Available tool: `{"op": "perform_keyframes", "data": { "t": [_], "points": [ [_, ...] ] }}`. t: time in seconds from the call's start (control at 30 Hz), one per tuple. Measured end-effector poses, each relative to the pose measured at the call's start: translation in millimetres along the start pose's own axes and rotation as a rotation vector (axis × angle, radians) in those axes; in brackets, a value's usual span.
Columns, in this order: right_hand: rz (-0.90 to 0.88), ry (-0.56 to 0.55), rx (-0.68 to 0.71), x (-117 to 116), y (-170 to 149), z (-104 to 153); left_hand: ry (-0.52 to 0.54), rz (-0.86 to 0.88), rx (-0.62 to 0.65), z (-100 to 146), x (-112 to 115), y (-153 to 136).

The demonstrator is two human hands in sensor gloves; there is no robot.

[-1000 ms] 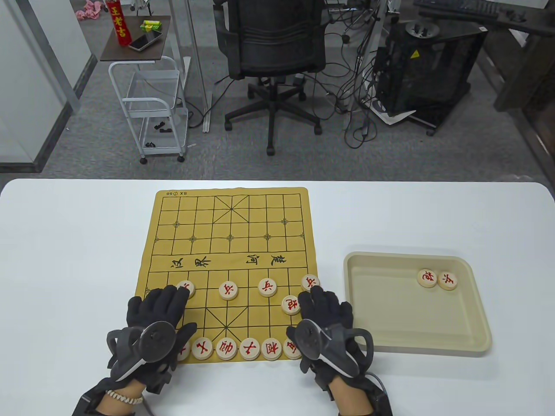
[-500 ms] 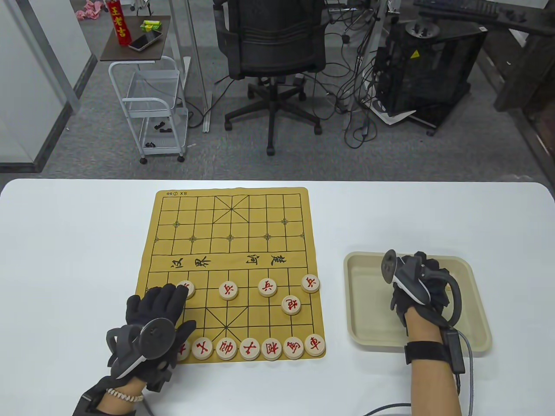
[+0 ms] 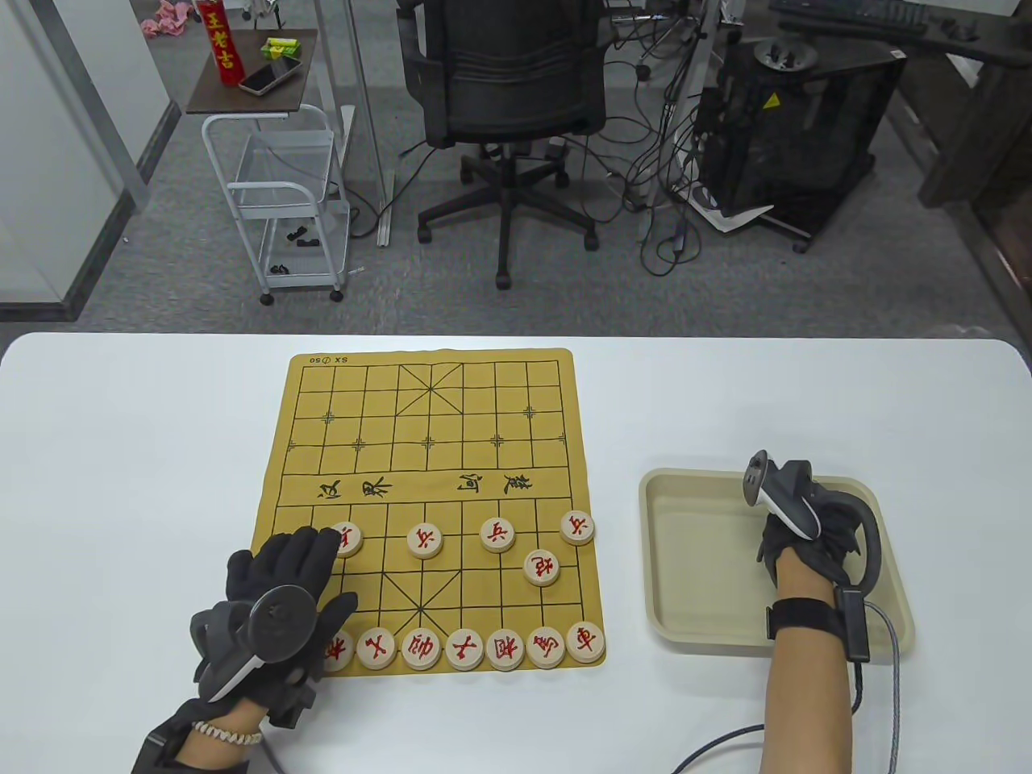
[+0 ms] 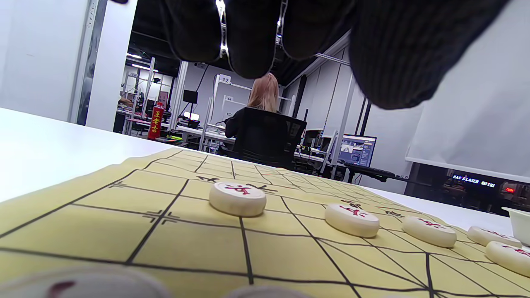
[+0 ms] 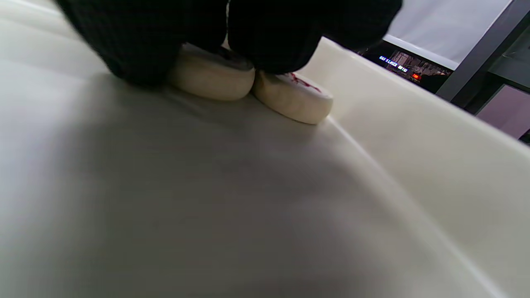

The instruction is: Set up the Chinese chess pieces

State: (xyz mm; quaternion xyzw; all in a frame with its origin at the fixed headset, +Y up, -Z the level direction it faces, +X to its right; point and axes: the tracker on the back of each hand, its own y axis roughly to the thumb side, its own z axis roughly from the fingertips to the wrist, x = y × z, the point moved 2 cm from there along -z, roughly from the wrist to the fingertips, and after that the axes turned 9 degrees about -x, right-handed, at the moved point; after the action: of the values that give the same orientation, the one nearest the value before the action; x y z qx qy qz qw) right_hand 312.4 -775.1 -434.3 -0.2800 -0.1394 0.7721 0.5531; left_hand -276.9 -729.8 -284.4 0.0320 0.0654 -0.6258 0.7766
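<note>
The yellow chess board point(image 3: 427, 451) lies mid-table. Several red-lettered pieces line its near edge point(image 3: 463, 649); several soldiers stand in a row further up point(image 3: 425, 540), and a cannon point(image 3: 541, 568) sits on the right. My left hand point(image 3: 322, 572) rests flat on the board's near left, fingertips touching the leftmost soldier point(image 3: 348, 538); its fingers point(image 4: 248, 41) hang above that soldier point(image 4: 237, 198) in the left wrist view. My right hand point(image 3: 806, 540) is in the beige tray point(image 3: 701, 637), fingers point(image 5: 136, 54) pinching one piece point(image 5: 211, 78) beside a second point(image 5: 294, 97).
The tray's wall point(image 5: 414, 145) rises just behind the two pieces. White table point(image 3: 121, 484) surrounds the board. Off the table stand an office chair point(image 3: 508, 89) and a small cart point(image 3: 274, 201).
My right hand left the board's right side, crossed into the tray and came down on the two pieces there. My left hand slid slightly nearer, uncovering the left end piece.
</note>
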Motion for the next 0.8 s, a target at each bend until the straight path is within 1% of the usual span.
{"op": "perform_keyframes", "data": {
  "t": [0.1, 0.13, 0.27, 0.33, 0.4, 0.5, 0.6, 0.63, 0.67, 0.73, 0.77, 0.8],
  "points": [
    [-0.026, 0.027, 0.006, -0.7, -1.5, -4.5, -0.004, -0.001, -0.004, -0.6, 0.4, -0.4],
    [-0.042, 0.012, 0.034, -1.3, -2.2, -5.8, -0.005, -0.003, -0.006, -0.9, 0.7, -0.3],
    [-0.077, -0.047, 0.019, -0.7, -5.7, -5.0, -0.005, -0.010, -0.003, -1.0, 1.5, 1.1],
    [-0.040, -0.116, -0.007, 2.6, -5.3, -0.1, -0.004, -0.014, 0.000, -0.7, 1.8, 1.6],
    [0.012, -0.151, 0.002, 6.8, -2.0, 7.3, -0.002, -0.015, 0.002, -0.3, 2.1, 1.7],
    [-0.023, -0.185, 0.037, 15.9, 3.6, 20.9, -0.001, -0.018, 0.007, -0.2, 3.5, 2.0],
    [-0.080, -0.245, 0.101, 32.5, 10.5, 44.9, 0.001, -0.018, 0.014, 0.6, 4.0, 2.4],
    [-0.111, -0.274, 0.135, 40.4, 14.4, 58.1, 0.003, -0.019, 0.017, 0.9, 4.4, 2.4],
    [-0.131, -0.288, 0.159, 45.2, 17.0, 66.1, 0.005, -0.021, 0.019, 1.2, 4.3, 2.6],
    [-0.194, -0.324, 0.223, 58.0, 25.0, 91.1, 0.005, -0.021, 0.025, 1.4, 4.9, 3.1],
    [-0.223, -0.347, 0.261, 65.9, 30.6, 108.0, 0.004, -0.023, 0.030, 1.6, 5.6, 3.3],
    [-0.241, -0.358, 0.286, 69.9, 34.1, 117.7, 0.004, -0.025, 0.032, 1.7, 5.9, 3.6]
  ]
}}
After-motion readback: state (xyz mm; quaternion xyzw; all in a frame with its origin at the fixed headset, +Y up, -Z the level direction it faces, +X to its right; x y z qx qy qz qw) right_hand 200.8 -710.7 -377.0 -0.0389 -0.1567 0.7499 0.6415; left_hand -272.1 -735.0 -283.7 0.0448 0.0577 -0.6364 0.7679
